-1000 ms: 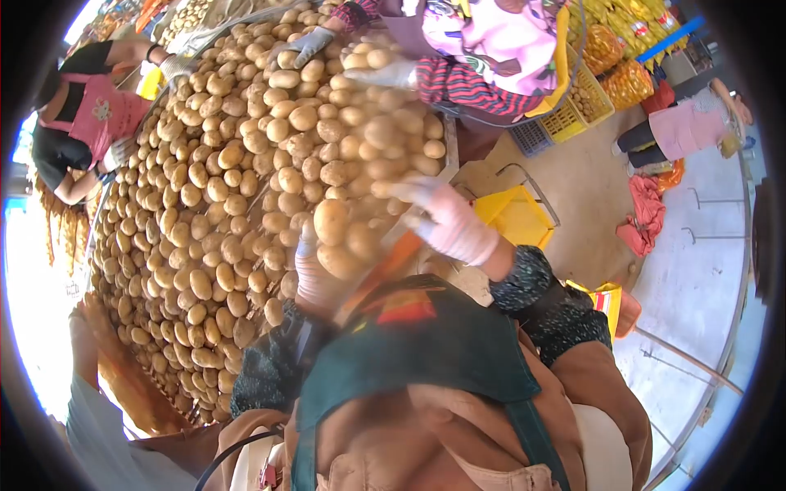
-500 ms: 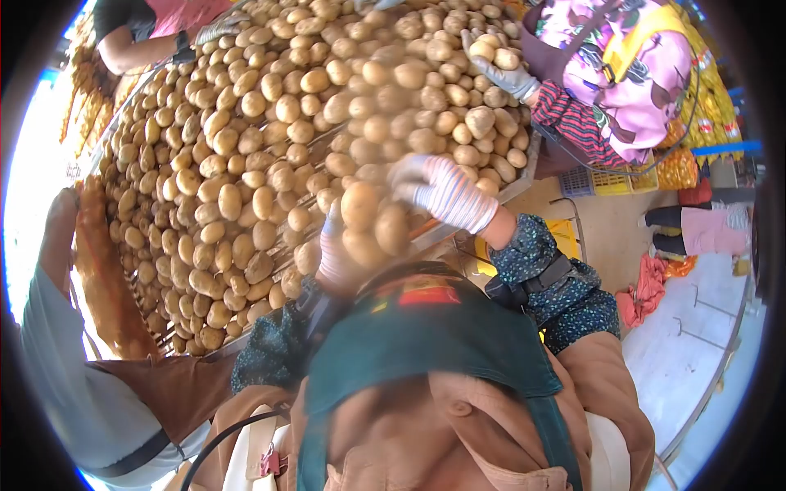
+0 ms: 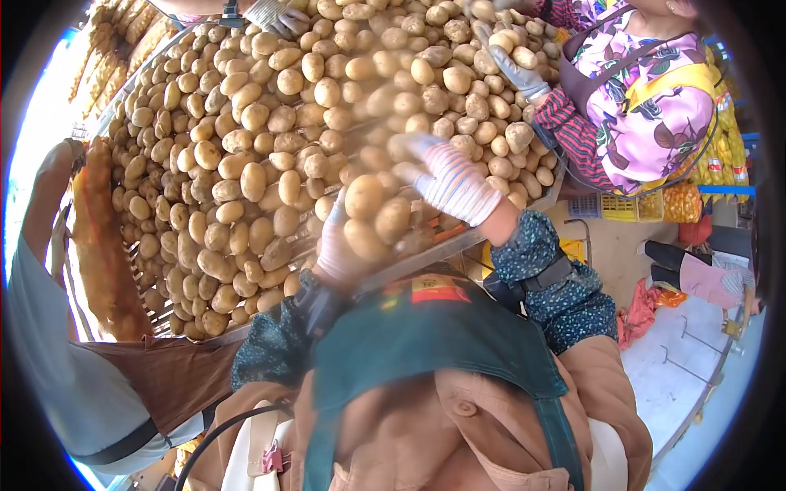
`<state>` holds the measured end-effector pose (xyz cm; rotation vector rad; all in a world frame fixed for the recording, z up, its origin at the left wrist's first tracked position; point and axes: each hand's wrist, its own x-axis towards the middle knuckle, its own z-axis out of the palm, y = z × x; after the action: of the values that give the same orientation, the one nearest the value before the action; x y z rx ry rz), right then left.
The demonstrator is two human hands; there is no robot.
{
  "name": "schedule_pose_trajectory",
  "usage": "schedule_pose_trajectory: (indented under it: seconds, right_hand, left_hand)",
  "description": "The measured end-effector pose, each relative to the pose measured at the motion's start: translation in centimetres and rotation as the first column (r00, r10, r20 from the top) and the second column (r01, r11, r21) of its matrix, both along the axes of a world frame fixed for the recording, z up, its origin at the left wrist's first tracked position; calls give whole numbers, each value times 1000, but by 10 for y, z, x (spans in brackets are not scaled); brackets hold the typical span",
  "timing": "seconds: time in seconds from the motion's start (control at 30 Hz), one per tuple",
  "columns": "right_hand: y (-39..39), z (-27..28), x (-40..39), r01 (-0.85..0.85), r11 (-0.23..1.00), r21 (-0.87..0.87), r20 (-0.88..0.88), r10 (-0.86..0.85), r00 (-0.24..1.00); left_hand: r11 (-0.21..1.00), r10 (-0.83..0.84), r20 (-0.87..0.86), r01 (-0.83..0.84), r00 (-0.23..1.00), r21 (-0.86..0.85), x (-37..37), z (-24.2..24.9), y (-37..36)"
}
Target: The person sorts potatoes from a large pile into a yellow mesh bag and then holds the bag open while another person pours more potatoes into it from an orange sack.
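My left hand (image 3: 334, 250), in a pale striped glove, is cupped around the near side of three large potatoes (image 3: 364, 196) at the front edge of the pile. Its thumb points up along them, while the palm is hidden behind. My right hand (image 3: 453, 182), also in a striped glove, hovers palm down over the potatoes to their right. Motion blurs its fingertips, but thumb and fingers show apart with nothing between them. Potatoes (image 3: 237, 165) of mixed sizes cover the slatted sorting table (image 3: 434, 245), whose bare slats show near my right hand.
Across the table on the right, a person's grey-gloved hand (image 3: 517, 74) rests by potatoes. Another gloved hand (image 3: 277, 18) reaches in at the top. A person's arm (image 3: 51, 192) and a brown sack (image 3: 106, 245) are at the left. Crates (image 3: 630, 204) stand beyond the right edge.
The view has shifted, so the pile sits differently in frame. My left hand stays with the same three potatoes. My right hand moves slightly right, its fingers spreading. The hand at the top reaches further in.
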<state>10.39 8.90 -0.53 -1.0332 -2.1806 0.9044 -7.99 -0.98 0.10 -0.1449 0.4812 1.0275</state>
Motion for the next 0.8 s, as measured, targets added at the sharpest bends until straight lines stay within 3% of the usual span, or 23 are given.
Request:
schedule_pose_trajectory:
  seconds: [0.03,0.13,0.17,0.27,0.3,0.4,0.53,0.63,0.7,0.73,0.8]
  right_hand:
    - [-5,-1,-13,-105,944,-312,-198,43,979]
    - [-2,1,-22,-308,891,-333,-21,319,947]
    - [3,4,-26,-272,851,-450,5,307,952]
    - [1,4,-18,-206,930,-305,-69,194,979]
    - [-2,4,-16,-102,965,-240,-102,80,992]
    - [-14,17,5,-1,880,-475,-356,-192,915]
    - [-41,20,40,81,786,-613,-416,-408,812]
    - [-59,8,69,-156,618,-770,-555,-529,641]
    - [-78,8,78,-271,549,-790,-604,-624,496]
    - [-86,13,86,-272,515,-813,-570,-609,551]
    - [-100,21,102,-269,435,-860,-494,-575,652]
  left_hand:
    - [999,-18,46,19,999,-35,-1,-3,1]
    - [986,-165,247,155,955,60,-13,-21,3]
    - [981,-191,262,190,946,30,-16,-23,5]
    - [982,-185,100,181,978,50,-12,-19,8]
    - [981,-190,138,185,972,51,-11,-12,11]
    - [967,-255,84,254,963,18,-7,-15,18]
    - [991,-133,-176,134,975,-4,9,2,25]
    - [957,-283,132,271,950,100,7,20,32]
    - [937,-348,184,331,919,116,18,14,35]
    - [924,-380,208,361,901,125,25,17,38]
    - [913,-409,72,406,910,51,41,20,35]
